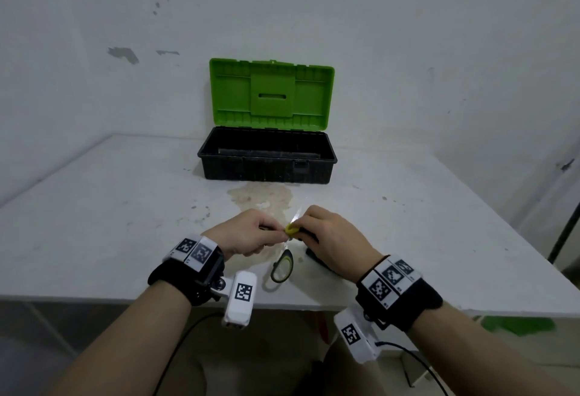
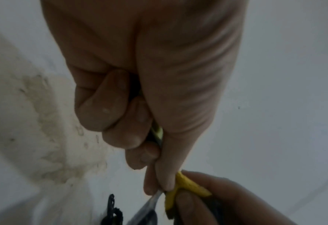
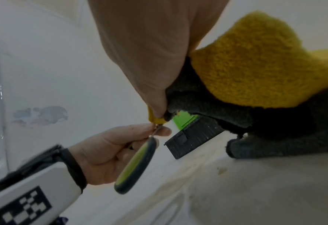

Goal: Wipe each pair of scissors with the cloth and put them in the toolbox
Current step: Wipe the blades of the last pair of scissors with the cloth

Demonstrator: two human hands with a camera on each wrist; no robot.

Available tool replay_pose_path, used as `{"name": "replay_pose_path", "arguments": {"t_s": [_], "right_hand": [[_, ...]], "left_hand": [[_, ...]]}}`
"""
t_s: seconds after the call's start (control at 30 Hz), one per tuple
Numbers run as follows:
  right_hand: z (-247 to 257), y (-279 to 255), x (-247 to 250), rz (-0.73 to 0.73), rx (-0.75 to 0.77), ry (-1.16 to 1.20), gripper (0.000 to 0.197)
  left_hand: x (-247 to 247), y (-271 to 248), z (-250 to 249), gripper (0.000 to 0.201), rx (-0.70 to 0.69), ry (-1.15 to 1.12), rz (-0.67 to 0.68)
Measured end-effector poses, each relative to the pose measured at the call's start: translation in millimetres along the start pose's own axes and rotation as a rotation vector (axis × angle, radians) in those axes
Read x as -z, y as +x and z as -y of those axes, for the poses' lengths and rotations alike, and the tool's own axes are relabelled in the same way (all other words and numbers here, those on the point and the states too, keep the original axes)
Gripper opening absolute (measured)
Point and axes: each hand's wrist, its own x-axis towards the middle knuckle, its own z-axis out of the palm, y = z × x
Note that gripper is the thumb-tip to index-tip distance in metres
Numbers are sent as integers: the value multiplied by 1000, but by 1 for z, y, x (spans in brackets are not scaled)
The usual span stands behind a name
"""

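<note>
A pair of scissors [image 1: 282,265] with green-and-black handles is held above the near part of the white table [image 1: 439,207] by the left hand [image 1: 248,232], whose fingers are curled tightly round one handle loop while the thumb and forefinger are pinched at the base of the blade. The cloth [image 3: 255,64], yellow on one face and dark grey on the other, is clamped by the right hand [image 1: 332,235], a fold of it being pressed onto the metal between thumb and fingertips. The toolbox [image 1: 266,157] stands open at the far side of the table, well apart from both hands, its green lid raised; nothing can be made out inside it. The scissors are judged to be stiff, fairly light and sharp along the edge, so they are best taken by the rubbery handles, with the blade touched only through the cloth. The cloth is soft and thick and should shield the fingers. A dark object lies partly hidden under the right wrist; what it is cannot be told.
</note>
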Motion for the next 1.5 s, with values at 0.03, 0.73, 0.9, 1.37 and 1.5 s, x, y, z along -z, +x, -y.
{"name": "replay_pose_path", "arguments": {"t_s": [0.03,0.73,0.9,1.37,1.5], "right_hand": [[1,-1,-3,-6,11,-16,20],[-1,-2,2,-1,-81,-119,13],[-23,21,4,-159,-369,-2,23],[-9,19,-1,-121,-378,-41,20],[-18,21,9,-210,-430,62,20]], "left_hand": [[0,0,0,17,-10,11,6],[-12,2,5,15,-111,30,-9],[-18,2,8,15,-113,62,-23],[-19,0,5,24,-165,128,-41],[-18,-3,7,21,-104,-25,-39]]}}
